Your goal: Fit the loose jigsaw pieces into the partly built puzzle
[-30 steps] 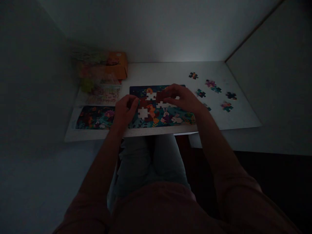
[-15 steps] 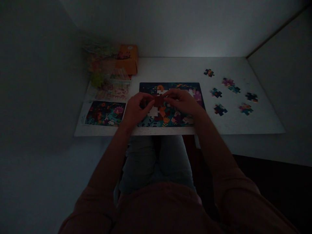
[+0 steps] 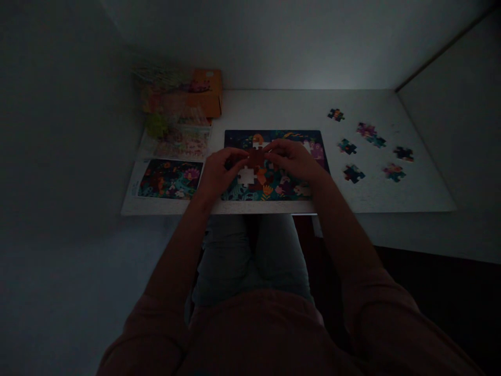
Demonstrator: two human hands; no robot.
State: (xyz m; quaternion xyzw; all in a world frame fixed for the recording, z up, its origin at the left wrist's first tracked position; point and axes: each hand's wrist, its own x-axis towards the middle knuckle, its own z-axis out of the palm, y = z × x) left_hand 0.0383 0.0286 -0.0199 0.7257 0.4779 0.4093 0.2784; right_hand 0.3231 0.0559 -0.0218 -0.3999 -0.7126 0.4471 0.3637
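Close by the puzzle (image 3: 261, 176): loose pieces (image 3: 353, 173), orange box (image 3: 212, 99) (partly behind plastic (image 3: 170, 104)).

Beyond your grip, to its left, you have an orange box (image 3: 214, 96) partly behind clear plastic (image 3: 182, 116). Below your grip lies a white table (image 3: 274, 108).

We wear a dull reddish top (image 3: 254, 334), its sleeves (image 3: 376, 303) ending well behind our bare hands (image 3: 297, 161); nearer them show our creased, pale bluish-grey trousers (image 3: 276, 256).
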